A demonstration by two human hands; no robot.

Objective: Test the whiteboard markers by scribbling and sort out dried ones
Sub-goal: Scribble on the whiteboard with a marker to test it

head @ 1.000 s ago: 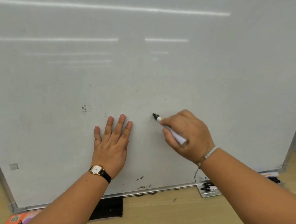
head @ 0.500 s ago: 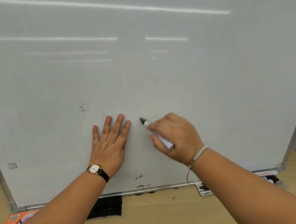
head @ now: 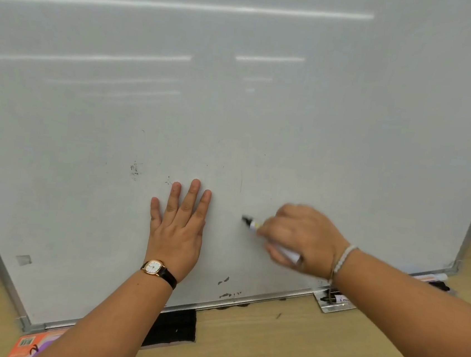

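1 marker (head: 252, 224) gripped by right hand (head: 300, 239); left hand (head: 178, 230) spread flat on whiteboard (head: 263, 123).

The whiteboard (head: 265, 108) stands with its lower edge on the table (head: 254, 343). The left hand (head: 178, 230) lies flat on the board, low and near the middle. The right hand (head: 303, 240) is to its right, apart from it, holding a marker (head: 251, 223) whose tip points left into the gap between the hands. A tray (head: 334, 306) sits at the board's lower edge, under the right wrist. Spare markers (head: 433, 278) lie further right, by the board's right corner. An eraser (head: 175, 329) is tucked under the lower edge, beside the left forearm. A packet (head: 25, 345) lies at the near left, partly under that arm.
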